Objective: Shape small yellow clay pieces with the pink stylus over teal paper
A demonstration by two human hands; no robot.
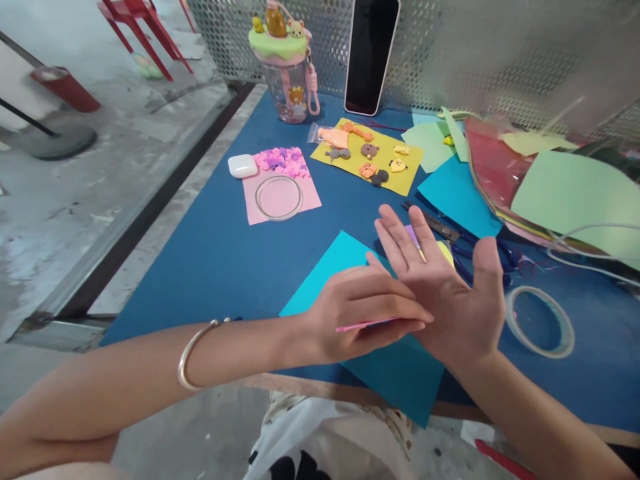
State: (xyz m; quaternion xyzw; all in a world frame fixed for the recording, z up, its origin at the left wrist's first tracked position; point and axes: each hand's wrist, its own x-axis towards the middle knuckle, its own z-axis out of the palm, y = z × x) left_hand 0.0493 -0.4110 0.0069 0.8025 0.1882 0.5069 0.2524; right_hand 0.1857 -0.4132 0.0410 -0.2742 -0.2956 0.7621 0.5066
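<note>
My left hand [363,310] is pinched on a thin pink strip of paper [364,325], held edge-on against the palm of my right hand [447,293]. My right hand is open, palm up, fingers spread, above a teal sheet of paper [345,263] lying on the blue table [215,260]. A metal bangle [193,353] sits on my left forearm. Dark-handled scissors [467,243] and a small yellow scrap lie just behind my right hand.
A tape ring [540,321] lies at the right. Farther back are a pink sheet [280,193] with a tape ring and purple bits, a white earbud case [243,165], a yellow sheet [367,157] with small figures, a decorated cup [287,63], a phone [371,53], and stacked coloured papers [565,187].
</note>
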